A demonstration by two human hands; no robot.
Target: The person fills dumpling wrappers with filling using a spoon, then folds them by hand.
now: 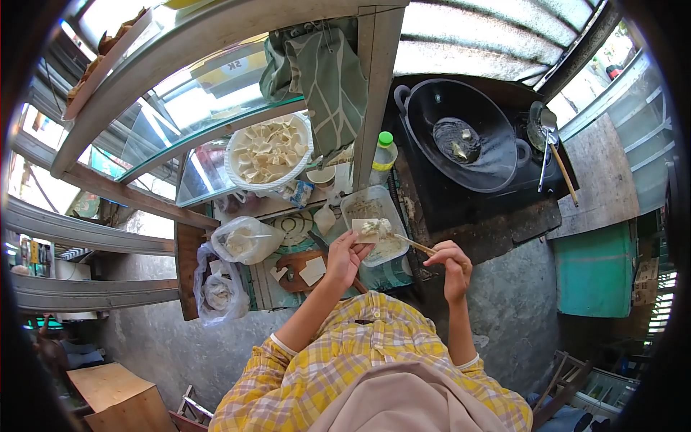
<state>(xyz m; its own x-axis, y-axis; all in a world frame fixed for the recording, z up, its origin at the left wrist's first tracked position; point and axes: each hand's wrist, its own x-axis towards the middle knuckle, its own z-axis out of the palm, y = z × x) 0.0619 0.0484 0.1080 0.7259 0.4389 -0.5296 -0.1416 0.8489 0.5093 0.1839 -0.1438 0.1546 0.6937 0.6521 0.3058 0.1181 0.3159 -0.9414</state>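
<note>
On the fingers of my left hand (345,258) lies a pale square dumpling wrapper (360,232), its edge held by the thumb. A mound of whitish filling (376,228) sits on it. My right hand (453,268) is closed around the wooden handle of a spoon (417,246), whose far end reaches the filling; its tip is partly hidden in it. Below the wrapper is a clear plastic tub (397,252) with more pale mixture smeared inside. Left of my left hand, loose wrappers (312,271) rest on a brown wooden board (291,261).
A black wok (489,155) with oil and small pieces stands on the stove at right, beside utensils (551,137). A white basket (232,167) of folded wrappers stands at the back left. Plastic bags (248,237), a green-capped bottle (383,160) and a hanging cloth (327,86) surround the work area.
</note>
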